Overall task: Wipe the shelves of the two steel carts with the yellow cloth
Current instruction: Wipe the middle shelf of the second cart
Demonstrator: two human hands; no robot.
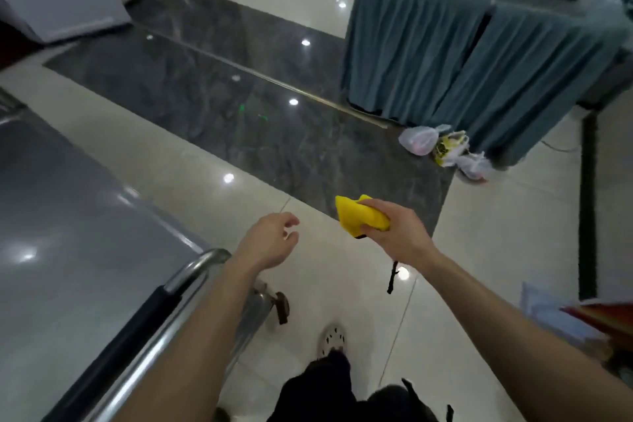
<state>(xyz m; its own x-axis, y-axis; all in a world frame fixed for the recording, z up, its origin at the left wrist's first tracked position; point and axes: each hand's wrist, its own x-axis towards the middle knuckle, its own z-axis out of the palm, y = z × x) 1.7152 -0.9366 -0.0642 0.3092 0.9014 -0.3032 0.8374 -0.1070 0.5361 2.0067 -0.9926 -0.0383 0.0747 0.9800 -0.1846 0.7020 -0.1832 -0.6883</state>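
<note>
Bags [419, 140], perhaps plastic, well apart from cart [68, 216]

Cloth [356, 216]: yellow, bunched, gripped in right hand [400, 233]. Cart [68, 216]: steel, glossy top shelf, lower left.

The cloth [356, 214] is coloured bright yellow. The cart shelf [68, 233] is finished in plain silver-grey, its handle grip [144, 322] in black. The floor [496, 250] is tiled in cream, crossed by a dark grey marbled band [222, 86]. The desk skirts [411, 44] are coloured teal.
</note>
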